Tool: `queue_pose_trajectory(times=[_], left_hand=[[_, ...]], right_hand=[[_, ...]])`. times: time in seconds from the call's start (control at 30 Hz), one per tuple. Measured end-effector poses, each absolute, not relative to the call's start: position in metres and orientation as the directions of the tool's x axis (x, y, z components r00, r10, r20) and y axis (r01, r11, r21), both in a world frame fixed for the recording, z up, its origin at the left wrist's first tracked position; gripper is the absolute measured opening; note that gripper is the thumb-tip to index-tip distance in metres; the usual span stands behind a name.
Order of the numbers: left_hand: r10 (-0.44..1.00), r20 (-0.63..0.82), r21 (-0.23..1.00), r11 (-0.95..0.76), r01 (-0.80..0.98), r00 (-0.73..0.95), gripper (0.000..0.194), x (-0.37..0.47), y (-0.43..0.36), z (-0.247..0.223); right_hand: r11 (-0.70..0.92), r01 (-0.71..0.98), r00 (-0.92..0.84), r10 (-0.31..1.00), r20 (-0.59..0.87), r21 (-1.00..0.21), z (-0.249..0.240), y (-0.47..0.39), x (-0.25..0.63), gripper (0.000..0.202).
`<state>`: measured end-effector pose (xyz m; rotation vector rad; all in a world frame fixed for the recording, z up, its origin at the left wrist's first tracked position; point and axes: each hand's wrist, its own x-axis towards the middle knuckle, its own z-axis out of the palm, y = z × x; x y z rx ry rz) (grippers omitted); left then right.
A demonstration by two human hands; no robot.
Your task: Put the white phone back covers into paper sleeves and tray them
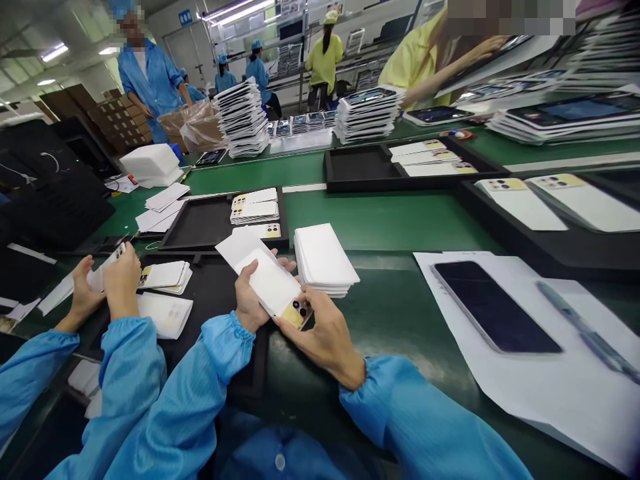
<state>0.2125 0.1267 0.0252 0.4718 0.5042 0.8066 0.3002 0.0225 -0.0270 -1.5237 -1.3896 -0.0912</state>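
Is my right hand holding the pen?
No, the right hand grips the yellow end of a white panel, while the pen lies on white paper.

Room between white stack and phone, black tray beyond

**Gloss Beside Matt**

The phone at four o'clock looks glassy, the paper matt. The held panel is smooth, the sleeve at five rumpled cloth, the tray at nine matt plastic, the tabletop faintly shiny.

Left hand partly hidden behind white card.
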Motion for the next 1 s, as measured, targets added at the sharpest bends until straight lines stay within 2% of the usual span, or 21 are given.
queue_pose_trajectory(times=[0.13, 0.2, 0.3, 0.53, 0.6, 0.77, 1.0], left_hand=[[0.801, -0.275, 0.517, 0.589, -0.621, 0.532, 0.038, 0.208, 0.139, 0.025], [0.819, -0.269, 0.5, 0.569, -0.653, 0.507, 0.039, 0.204, 0.146, 0.026], [0.825, -0.26, 0.485, 0.561, -0.671, 0.501, 0.041, 0.201, 0.149, 0.027], [0.767, -0.281, 0.507, 0.63, -0.589, 0.577, 0.045, 0.206, 0.135, 0.025], [0.761, -0.283, 0.511, 0.634, -0.58, 0.584, 0.045, 0.206, 0.135, 0.025], [0.784, -0.274, 0.514, 0.609, -0.604, 0.557, 0.047, 0.202, 0.139, 0.026], [0.729, -0.316, 0.496, 0.673, -0.549, 0.608, 0.05, 0.204, 0.13, 0.026]], right_hand=[[0.242, 0.685, 0.304, 0.762, 0.572, -0.687, -0.026, 0.022, 0.307, 0.067], [0.247, 0.656, 0.298, 0.783, 0.546, -0.713, -0.026, 0.021, 0.312, 0.072], [0.245, 0.641, 0.313, 0.782, 0.539, -0.728, -0.028, 0.021, 0.318, 0.073], [0.232, 0.636, 0.343, 0.77, 0.538, -0.736, -0.031, 0.022, 0.321, 0.055], [0.249, 0.613, 0.323, 0.787, 0.525, -0.75, -0.028, 0.022, 0.325, 0.059], [0.262, 0.534, 0.293, 0.835, 0.466, -0.804, -0.02, 0.019, 0.334, 0.083], [0.279, 0.591, 0.326, 0.776, 0.54, -0.757, -0.022, 0.021, 0.33, 0.075]])
